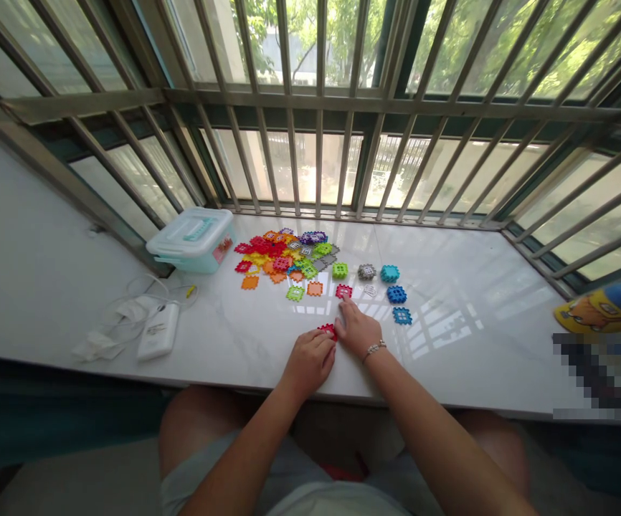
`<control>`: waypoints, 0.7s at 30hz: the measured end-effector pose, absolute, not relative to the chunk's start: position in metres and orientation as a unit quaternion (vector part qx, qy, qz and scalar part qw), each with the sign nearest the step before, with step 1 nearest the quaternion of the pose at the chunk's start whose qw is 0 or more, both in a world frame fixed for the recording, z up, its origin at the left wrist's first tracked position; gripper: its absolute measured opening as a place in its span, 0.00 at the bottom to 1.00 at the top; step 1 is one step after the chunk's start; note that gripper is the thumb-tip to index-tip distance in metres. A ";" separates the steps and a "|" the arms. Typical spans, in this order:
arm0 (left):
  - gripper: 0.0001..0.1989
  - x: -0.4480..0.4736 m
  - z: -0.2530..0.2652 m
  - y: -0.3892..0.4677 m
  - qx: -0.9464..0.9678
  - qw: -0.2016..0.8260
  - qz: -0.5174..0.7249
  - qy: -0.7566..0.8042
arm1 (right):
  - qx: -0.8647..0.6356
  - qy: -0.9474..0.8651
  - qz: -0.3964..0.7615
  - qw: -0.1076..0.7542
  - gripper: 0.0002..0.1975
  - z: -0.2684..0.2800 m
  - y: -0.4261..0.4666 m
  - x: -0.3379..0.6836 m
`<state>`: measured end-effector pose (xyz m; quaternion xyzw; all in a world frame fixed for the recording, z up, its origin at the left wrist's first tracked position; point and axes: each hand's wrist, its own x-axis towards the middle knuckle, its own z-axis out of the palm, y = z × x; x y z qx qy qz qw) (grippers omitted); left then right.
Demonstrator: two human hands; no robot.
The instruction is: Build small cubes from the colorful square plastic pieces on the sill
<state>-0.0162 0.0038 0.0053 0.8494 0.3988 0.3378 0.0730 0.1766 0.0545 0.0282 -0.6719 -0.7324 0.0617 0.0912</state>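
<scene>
My left hand (309,358) rests low on the ledge with its fingers closed on a red interlocking building tile (325,329). Beside it, my right hand (360,331) reaches forward, index finger stretched to the near edge of a flat pinkish-red square tile (343,290); its thumb is near the tile in my left hand. Around that tile lie an orange tile (315,288), a green block (339,270), a grey block (367,271) and a white piece (369,291). Farther right are a teal block (390,273), a blue block (396,294) and a blue tile (402,315).
A loose heap of coloured tiles (275,251) spreads at the back left, next to a lidded plastic box (192,236). A white power bank (158,331) and cables lie at left. Window bars (318,158) close off the back. A yellow-blue object (606,308) stands far right.
</scene>
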 end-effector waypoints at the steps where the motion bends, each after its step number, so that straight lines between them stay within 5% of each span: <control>1: 0.10 -0.016 0.005 0.004 0.848 0.067 0.337 0.403 | -0.672 -0.731 0.063 0.103 0.26 0.028 0.057 0.178; 5: 0.14 -0.014 0.007 0.004 0.817 0.045 0.344 0.461 | -0.664 -0.726 0.070 0.163 0.22 0.025 0.058 0.183; 11: 0.06 -0.046 0.008 0.024 0.724 0.061 0.372 0.577 | -0.592 -0.783 0.101 0.161 0.15 0.027 0.049 0.187; 16: 0.09 -0.115 0.015 0.073 0.704 0.021 0.196 0.682 | -0.495 -0.853 0.118 0.114 0.29 0.029 0.046 0.185; 21: 0.19 -0.145 0.031 0.129 0.584 0.053 0.071 0.807 | -0.497 -0.847 0.125 0.143 0.21 0.029 0.046 0.185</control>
